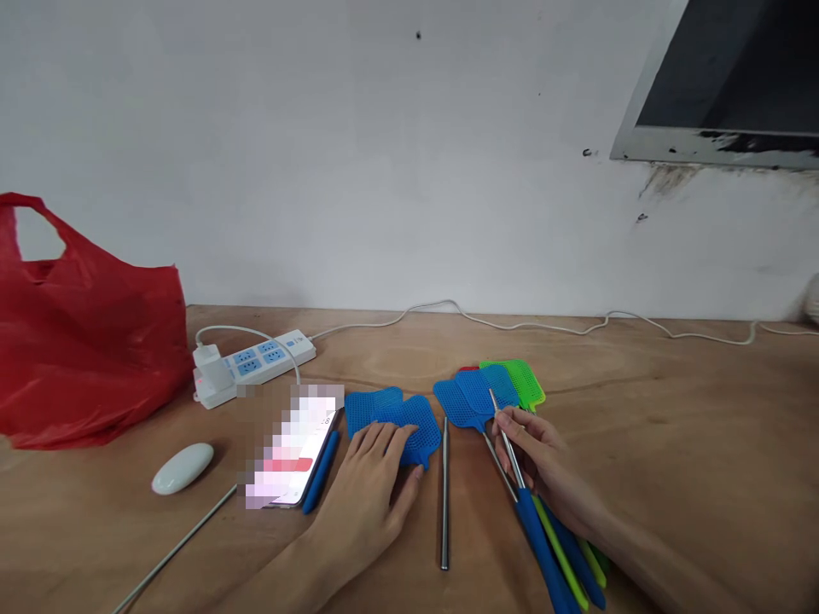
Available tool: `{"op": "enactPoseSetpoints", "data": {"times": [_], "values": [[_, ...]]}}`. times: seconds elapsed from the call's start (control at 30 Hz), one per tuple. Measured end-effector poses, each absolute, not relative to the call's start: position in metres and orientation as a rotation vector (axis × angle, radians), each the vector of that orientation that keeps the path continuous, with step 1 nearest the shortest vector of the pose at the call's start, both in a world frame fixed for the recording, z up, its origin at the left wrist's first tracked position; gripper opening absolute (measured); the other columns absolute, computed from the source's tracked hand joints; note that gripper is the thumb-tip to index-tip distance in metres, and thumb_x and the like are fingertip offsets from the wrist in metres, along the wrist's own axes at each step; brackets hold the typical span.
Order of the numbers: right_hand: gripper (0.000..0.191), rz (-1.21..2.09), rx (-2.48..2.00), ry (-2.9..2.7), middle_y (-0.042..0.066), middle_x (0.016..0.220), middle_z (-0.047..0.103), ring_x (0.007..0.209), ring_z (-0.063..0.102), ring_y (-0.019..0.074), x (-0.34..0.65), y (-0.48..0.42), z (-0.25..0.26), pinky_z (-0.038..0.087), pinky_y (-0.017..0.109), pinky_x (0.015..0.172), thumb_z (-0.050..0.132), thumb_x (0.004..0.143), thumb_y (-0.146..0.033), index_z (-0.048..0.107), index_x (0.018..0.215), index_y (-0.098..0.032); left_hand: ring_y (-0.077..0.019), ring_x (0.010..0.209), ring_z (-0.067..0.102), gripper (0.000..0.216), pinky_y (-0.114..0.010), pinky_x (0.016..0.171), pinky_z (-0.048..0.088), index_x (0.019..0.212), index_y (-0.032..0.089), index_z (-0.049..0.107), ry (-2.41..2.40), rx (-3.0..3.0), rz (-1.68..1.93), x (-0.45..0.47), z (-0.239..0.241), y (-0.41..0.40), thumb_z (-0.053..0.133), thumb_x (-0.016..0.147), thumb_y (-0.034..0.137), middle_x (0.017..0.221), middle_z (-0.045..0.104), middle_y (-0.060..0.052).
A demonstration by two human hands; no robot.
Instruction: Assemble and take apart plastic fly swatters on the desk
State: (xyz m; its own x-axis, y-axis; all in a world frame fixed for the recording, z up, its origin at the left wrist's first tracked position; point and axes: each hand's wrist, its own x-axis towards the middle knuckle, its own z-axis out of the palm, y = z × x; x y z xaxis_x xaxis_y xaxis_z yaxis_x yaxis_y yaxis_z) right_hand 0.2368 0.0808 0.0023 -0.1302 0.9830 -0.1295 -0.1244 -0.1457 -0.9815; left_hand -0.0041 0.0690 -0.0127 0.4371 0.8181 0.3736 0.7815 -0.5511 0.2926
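My left hand lies flat with fingers stretched out on two loose blue swatter heads on the wooden table. My right hand pinches the thin metal rod of a fly swatter with a blue handle. That rod points at a fanned bunch of blue swatters, with a green one and a red edge behind them. Under my right wrist lie more blue and green handles. A bare metal rod lies between my two hands.
A phone lies left of my left hand with a blue handle beside it. Further left are a white oval object, a second metal rod, a white power strip with cable, and a red plastic bag. A wall stands behind.
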Motion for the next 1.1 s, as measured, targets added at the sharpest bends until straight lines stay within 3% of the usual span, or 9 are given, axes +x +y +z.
{"op": "enactPoseSetpoints", "data": {"times": [0.17,0.37,0.57,0.7,0.87,1.1], "values": [[0.044,1.486,-1.15,-1.125,-0.007,0.049,0.05,0.039,0.033,0.0055,0.239,0.083,-0.003,0.019,0.019,0.037,0.072,0.077,-0.061,0.056,0.074,-0.02,-0.0377,0.134,0.046,0.044,-0.06,0.104,0.043,0.139,0.016,0.048,1.528,2.646,0.714,-0.008,-0.022,0.074,0.048,0.098,0.032,0.144,0.053,-0.018],[0.041,1.523,-1.143,-1.134,-0.008,0.048,0.05,0.041,0.035,0.0056,0.239,0.083,-0.005,0.023,0.018,0.04,0.073,0.078,-0.057,0.057,0.077,-0.019,-0.0376,0.139,0.041,0.051,-0.062,0.11,0.037,0.143,0.014,0.044,1.57,2.643,0.603,-0.011,-0.028,0.075,0.047,0.098,0.038,0.144,0.054,-0.017],[0.041,1.517,-1.158,-1.174,-0.008,0.048,0.05,0.04,0.036,0.0067,0.238,0.082,-0.005,0.024,0.019,0.039,0.071,0.08,-0.058,0.058,0.076,-0.02,-0.0436,0.143,0.031,0.065,-0.067,0.107,0.036,0.148,0.013,0.039,1.612,2.601,0.563,-0.013,-0.028,0.078,0.052,0.095,0.048,0.154,0.039,-0.022],[0.039,1.511,-1.133,-1.216,-0.008,0.047,0.049,0.041,0.037,0.007,0.239,0.082,-0.007,0.026,0.019,0.041,0.069,0.082,-0.057,0.058,0.077,-0.02,-0.0442,0.141,0.035,0.069,-0.067,0.107,0.035,0.147,0.012,0.04,1.6,2.559,0.51,-0.015,-0.026,0.081,0.057,0.091,0.047,0.149,0.045,-0.023],[0.04,1.49,-1.134,-1.255,-0.007,0.047,0.05,0.041,0.036,0.0069,0.239,0.082,-0.006,0.025,0.019,0.041,0.069,0.083,-0.057,0.058,0.076,-0.019,-0.0412,0.121,0.054,0.07,-0.061,0.1,0.044,0.14,0.017,0.047,1.615,2.462,0.623,-0.016,-0.019,0.083,0.072,0.08,0.045,0.13,0.059,-0.018],[0.047,1.463,-1.169,-1.369,-0.008,0.041,0.046,0.037,0.031,0.007,0.238,0.08,0.002,0.021,0.022,0.041,0.063,0.082,-0.064,0.058,0.072,-0.018,-0.0375,0.121,0.054,0.067,-0.056,0.098,0.047,0.135,0.024,0.047,1.531,2.329,0.872,-0.013,-0.006,0.081,0.074,0.079,0.05,0.132,0.055,-0.014]]}}
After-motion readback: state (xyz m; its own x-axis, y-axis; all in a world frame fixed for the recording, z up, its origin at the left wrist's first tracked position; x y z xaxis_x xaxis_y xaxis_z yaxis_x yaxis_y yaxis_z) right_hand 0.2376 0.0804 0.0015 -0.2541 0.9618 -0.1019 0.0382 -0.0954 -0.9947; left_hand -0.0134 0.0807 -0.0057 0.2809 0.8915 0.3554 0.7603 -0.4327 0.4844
